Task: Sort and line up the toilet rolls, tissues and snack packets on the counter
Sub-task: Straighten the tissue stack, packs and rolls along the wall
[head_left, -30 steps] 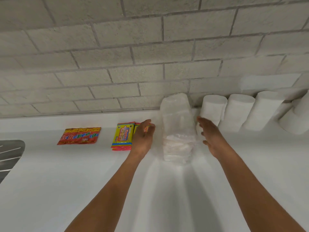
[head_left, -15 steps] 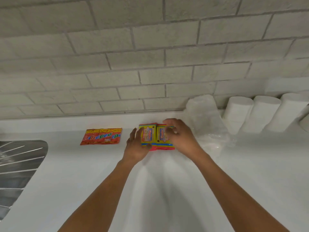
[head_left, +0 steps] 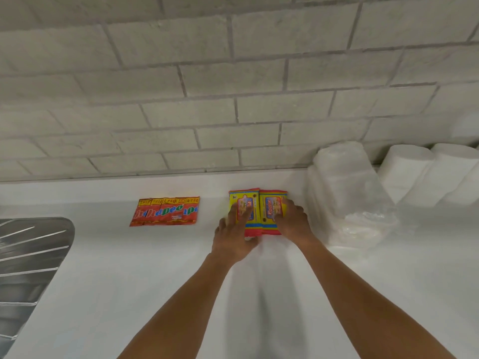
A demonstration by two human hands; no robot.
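Two yellow-and-red snack packets lie side by side on the white counter. My left hand rests with straight fingers on the left packet. My right hand presses its fingertips on the right packet. A row of several overlapping red snack packets lies flat further left. Just right of my hands stands a clear plastic pack of tissues. White toilet rolls stand in a row against the wall beyond it.
A steel sink drainer fills the left edge of the counter. A grey brick wall closes off the back. Bare counter lies between the red packets and the yellow ones, and in front of my arms.
My hands left the tissue pack and moved left to the yellow packets. The two packets now lie edge to edge, with one hand on each.
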